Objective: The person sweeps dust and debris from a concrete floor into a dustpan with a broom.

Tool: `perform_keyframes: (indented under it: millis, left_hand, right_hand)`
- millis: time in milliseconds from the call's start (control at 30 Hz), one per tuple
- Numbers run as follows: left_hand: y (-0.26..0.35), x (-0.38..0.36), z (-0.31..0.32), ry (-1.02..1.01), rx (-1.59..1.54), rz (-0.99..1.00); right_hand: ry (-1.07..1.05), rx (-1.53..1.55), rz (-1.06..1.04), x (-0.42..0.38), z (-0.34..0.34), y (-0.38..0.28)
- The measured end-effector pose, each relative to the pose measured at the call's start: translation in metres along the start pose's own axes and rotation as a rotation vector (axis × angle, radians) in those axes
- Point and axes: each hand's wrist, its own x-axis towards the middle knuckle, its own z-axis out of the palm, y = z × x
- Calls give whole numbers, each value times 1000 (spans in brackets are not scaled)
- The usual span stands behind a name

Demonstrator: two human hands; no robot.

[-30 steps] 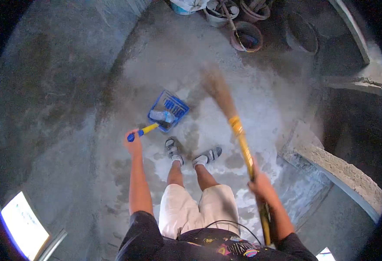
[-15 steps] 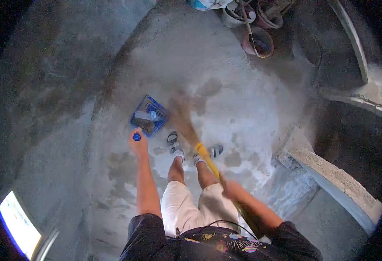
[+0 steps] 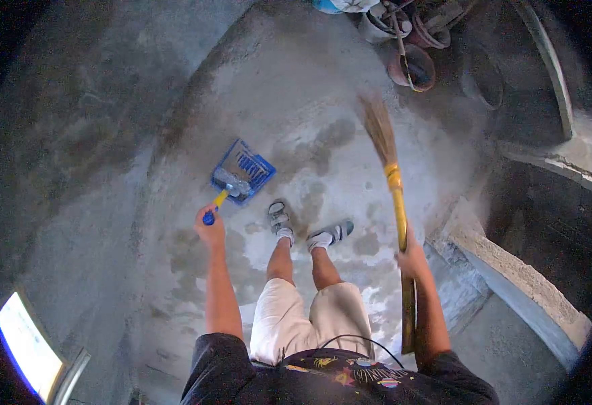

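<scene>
My left hand [image 3: 209,226] is wrapped round the yellow and blue handle of a blue dustpan [image 3: 261,177]. Grey debris [image 3: 231,182] lies in the pan near its handle side, and the ribbed part of the pan shows bare. My right hand [image 3: 412,260] grips the yellow stick of a broom [image 3: 385,138], whose straw bristles point up and away to the right of my feet, slightly blurred at the tips. The lower end of the stick runs back along my right forearm.
Damp patches mark the concrete floor [image 3: 275,88]. At the top right stand buckets, among them a reddish bucket [image 3: 420,67] with a stick in it. A rough concrete ledge [image 3: 518,270] rises on the right. A bright opening [image 3: 29,344] shows at lower left.
The broom has swung away from the dustpan, out to the right, with my right hand. The dustpan has turned slightly and shifted a little right; its handle now shows more.
</scene>
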Motion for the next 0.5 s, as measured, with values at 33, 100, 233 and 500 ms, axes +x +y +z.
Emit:
perform_keyframes:
  millis: [33, 100, 233, 500]
  left_hand:
    - [-2, 2, 0, 2, 1, -1]
    - [1, 5, 12, -10, -11, 16]
    - [24, 14, 26, 13, 95, -8]
    - [-7, 29, 6, -2, -39, -118]
  right_hand:
    - [-15, 33, 70, 22, 10, 0]
    - [-31, 65, 139, 32, 36, -5]
    - [-344, -100, -50, -21, 124, -28]
    - [-469, -21, -38, -121, 65, -65]
